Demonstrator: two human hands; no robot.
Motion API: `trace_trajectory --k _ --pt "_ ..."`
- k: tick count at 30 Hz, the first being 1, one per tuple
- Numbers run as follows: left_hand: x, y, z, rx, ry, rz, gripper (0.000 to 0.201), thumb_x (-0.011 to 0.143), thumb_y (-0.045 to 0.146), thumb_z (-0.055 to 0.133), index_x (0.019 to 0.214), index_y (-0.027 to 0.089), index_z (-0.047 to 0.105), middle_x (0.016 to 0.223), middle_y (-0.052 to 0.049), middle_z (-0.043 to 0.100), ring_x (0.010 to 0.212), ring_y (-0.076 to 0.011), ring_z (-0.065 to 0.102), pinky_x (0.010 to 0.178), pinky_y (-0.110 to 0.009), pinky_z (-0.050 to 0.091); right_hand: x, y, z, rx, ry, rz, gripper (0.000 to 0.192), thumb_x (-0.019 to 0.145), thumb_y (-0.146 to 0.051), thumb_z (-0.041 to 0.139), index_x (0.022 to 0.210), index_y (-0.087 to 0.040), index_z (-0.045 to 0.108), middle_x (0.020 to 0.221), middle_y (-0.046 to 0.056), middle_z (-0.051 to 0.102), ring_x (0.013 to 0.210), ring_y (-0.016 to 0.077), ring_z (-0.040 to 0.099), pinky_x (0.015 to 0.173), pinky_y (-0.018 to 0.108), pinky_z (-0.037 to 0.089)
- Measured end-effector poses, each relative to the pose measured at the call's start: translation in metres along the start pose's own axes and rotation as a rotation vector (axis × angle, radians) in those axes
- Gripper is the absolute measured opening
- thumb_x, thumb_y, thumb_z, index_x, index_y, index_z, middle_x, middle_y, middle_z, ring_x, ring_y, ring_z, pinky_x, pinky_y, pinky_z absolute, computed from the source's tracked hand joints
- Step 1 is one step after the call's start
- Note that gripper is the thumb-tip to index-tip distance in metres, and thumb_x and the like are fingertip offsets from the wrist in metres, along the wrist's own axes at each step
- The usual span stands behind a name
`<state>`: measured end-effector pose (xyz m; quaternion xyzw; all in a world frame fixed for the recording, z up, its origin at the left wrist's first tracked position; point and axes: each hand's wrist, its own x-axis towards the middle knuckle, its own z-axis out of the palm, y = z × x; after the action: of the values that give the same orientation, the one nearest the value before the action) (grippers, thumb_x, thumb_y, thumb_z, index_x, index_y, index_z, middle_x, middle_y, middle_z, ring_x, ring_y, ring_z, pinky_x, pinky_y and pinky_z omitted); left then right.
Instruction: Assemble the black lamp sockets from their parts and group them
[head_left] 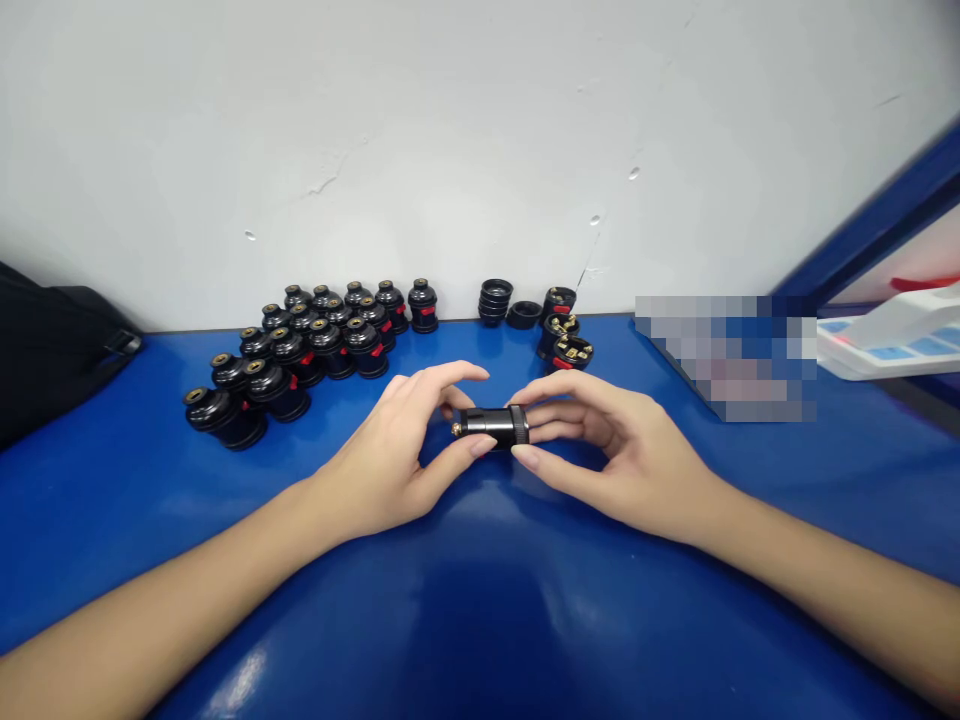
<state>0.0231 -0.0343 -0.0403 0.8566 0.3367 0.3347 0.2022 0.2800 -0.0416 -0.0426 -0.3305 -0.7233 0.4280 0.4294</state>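
Note:
A black lamp socket (pixel 493 426) with a small brass tip on its left end lies sideways between both hands, just above the blue table (pixel 480 600). My left hand (pixel 397 455) pinches its left part between thumb and fingers. My right hand (pixel 607 450) grips its ribbed right end with thumb and fingertips.
Several assembled black sockets (pixel 300 345) with brass tops and red parts stand in rows at the back left. A stack of black rings (pixel 495 300), one loose ring (pixel 523 315) and socket inserts (pixel 564 335) sit by the white wall. A black bag (pixel 52 340) lies far left.

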Motion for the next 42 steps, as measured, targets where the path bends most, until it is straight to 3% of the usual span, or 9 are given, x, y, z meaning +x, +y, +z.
trace_trajectory --k 5,11,19,24,32,38,42 --pt "-0.0019 -0.0016 0.0002 0.038 0.073 0.086 0.066 0.097 0.036 0.080 0.150 0.029 0.041 0.122 -0.005 0.068 0.109 -0.0223 0.066 0.099 -0.039 0.048 0.0003 -0.0018 0.0002 0.003 0.000 0.001 0.031 0.092 -0.024 0.086 0.119 -0.024 0.070 0.106 0.002 0.081 0.095 0.0175 0.084 0.095 0.028 0.071" --pt "-0.0022 0.0031 -0.0029 0.094 -0.016 -0.023 0.038 0.112 0.037 0.056 0.147 0.028 0.045 0.107 -0.003 0.071 0.099 -0.0213 0.066 0.096 -0.042 0.047 -0.0008 -0.0021 -0.0004 -0.007 -0.002 0.004 0.033 0.091 -0.025 0.087 0.120 -0.024 0.070 0.110 0.003 0.080 0.095 0.0186 0.085 0.095 0.030 0.071" --pt "-0.0024 -0.0025 0.0015 0.028 0.053 0.030 0.064 0.100 0.037 0.076 0.152 0.030 0.039 0.124 -0.006 0.069 0.112 -0.0239 0.067 0.100 -0.042 0.050 0.0012 -0.0013 0.0011 -0.004 0.019 -0.003 0.030 0.092 -0.025 0.086 0.117 -0.023 0.070 0.105 0.003 0.080 0.092 0.0190 0.084 0.093 0.032 0.072" --pt "-0.0018 0.0012 -0.0004 -0.011 -0.025 -0.041 0.044 0.111 0.037 0.057 0.151 0.028 0.041 0.106 -0.003 0.070 0.101 -0.0217 0.070 0.098 -0.042 0.050 -0.0009 -0.0011 0.0015 -0.020 0.008 -0.006 0.033 0.091 -0.024 0.087 0.118 -0.024 0.070 0.110 0.003 0.080 0.094 0.0187 0.084 0.094 0.031 0.071" --pt "-0.0019 -0.0048 0.0021 0.028 0.084 0.115 0.067 0.097 0.026 0.080 0.151 0.031 0.040 0.121 -0.005 0.069 0.110 -0.0219 0.068 0.100 -0.039 0.049 -0.0002 -0.0020 -0.0004 -0.020 0.022 -0.004 0.032 0.091 -0.024 0.087 0.117 -0.024 0.070 0.109 0.003 0.080 0.093 0.0189 0.084 0.093 0.032 0.072" --pt "-0.0008 0.0015 0.0003 -0.017 0.002 -0.013 0.057 0.104 0.036 0.072 0.150 0.029 0.039 0.112 -0.005 0.073 0.107 -0.0236 0.073 0.100 -0.043 0.051 0.0011 -0.0022 0.0001 -0.002 0.006 -0.009 0.031 0.091 -0.024 0.086 0.118 -0.023 0.069 0.108 0.003 0.079 0.093 0.0190 0.084 0.093 0.032 0.072" --pt "-0.0011 0.0009 0.0000 0.016 0.049 0.043 0.058 0.102 0.034 0.075 0.150 0.029 0.041 0.115 -0.005 0.074 0.108 -0.0237 0.075 0.101 -0.043 0.051 0.0002 -0.0020 -0.0006 -0.003 0.011 -0.004 0.033 0.091 -0.025 0.087 0.118 -0.023 0.069 0.110 0.004 0.079 0.095 0.0202 0.084 0.095 0.035 0.072"
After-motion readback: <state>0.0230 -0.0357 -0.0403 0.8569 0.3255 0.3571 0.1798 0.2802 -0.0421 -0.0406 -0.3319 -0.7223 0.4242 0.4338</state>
